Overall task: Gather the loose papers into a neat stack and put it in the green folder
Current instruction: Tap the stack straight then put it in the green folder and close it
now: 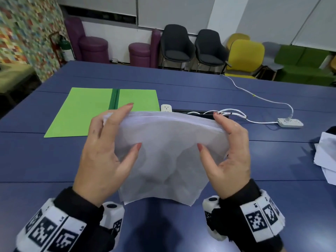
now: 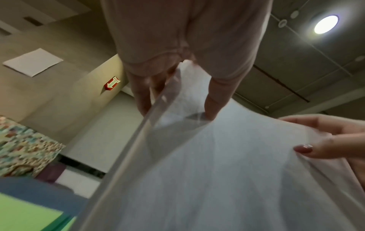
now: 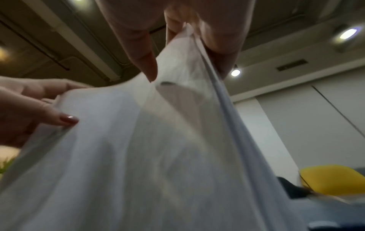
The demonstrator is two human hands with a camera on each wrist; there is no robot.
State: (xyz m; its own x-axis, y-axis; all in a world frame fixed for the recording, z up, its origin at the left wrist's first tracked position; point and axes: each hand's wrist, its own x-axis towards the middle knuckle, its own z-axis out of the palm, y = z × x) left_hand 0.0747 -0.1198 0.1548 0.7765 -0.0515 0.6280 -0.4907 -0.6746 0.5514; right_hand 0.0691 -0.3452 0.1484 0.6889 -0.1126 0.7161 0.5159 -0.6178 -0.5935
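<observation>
- Stack of white papers [image 1: 163, 157] held upright over the blue bench [image 1: 54, 160], near the front edge, lower edge at or just above the surface; contact can't be told.
- Sheets bow toward the camera; top edge roughly aligned, bottom corners slightly uneven.
- Left hand [image 1: 105, 151] clamps the stack's left side: thumb on the near face, fingers wrapped behind, one fingertip over the top edge.
- Right hand [image 1: 231, 153] clamps the right side the same way, thumb in front, fingers behind.
- Hands apart, one at each side edge of the stack.
- Left wrist view: left fingers [image 2: 215, 100] pinch the paper edge; the right thumb shows at the far side.
- Right wrist view: stack [image 3: 158, 156] fills the frame, blurred.
- Green folder [image 1: 87, 111] lies open and flat on the bench, beyond and left of the stack, dark green spine in the middle; not touching the papers.
- More loose white sheets [image 1: 327, 157] at the bench's right edge, well apart from the stack.
- White power strip [image 1: 291, 123] with cable on the bench, far right.
- Chairs [image 1: 192, 48] stand behind the bench by the wall.
</observation>
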